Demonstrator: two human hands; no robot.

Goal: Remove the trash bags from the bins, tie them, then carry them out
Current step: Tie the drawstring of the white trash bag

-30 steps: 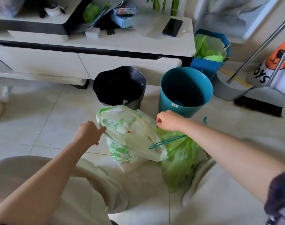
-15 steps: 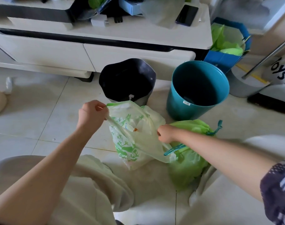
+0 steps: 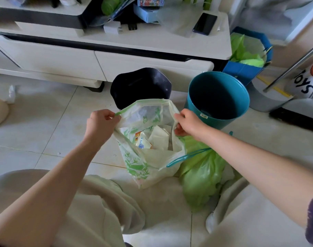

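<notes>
Both hands stretch white trash bag [image 3: 148, 161] mouth: left hand [image 3: 100, 125], right hand [image 3: 189, 123] gripping rim.

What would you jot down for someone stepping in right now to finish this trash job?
Left hand: grips the left rim of the white printed bag.
Right hand: grips the right rim, so the mouth is held wide open, with wrappers and paper visible inside.
The white bag sits on the floor in front of the black bin. The green bag lies beside it on the right, its teal drawstring pulled, in front of the teal bin.
Done: both bags are out; both bins look unlined.
Left: tie the white bag, check the green one is closed, carry both out.
</notes>
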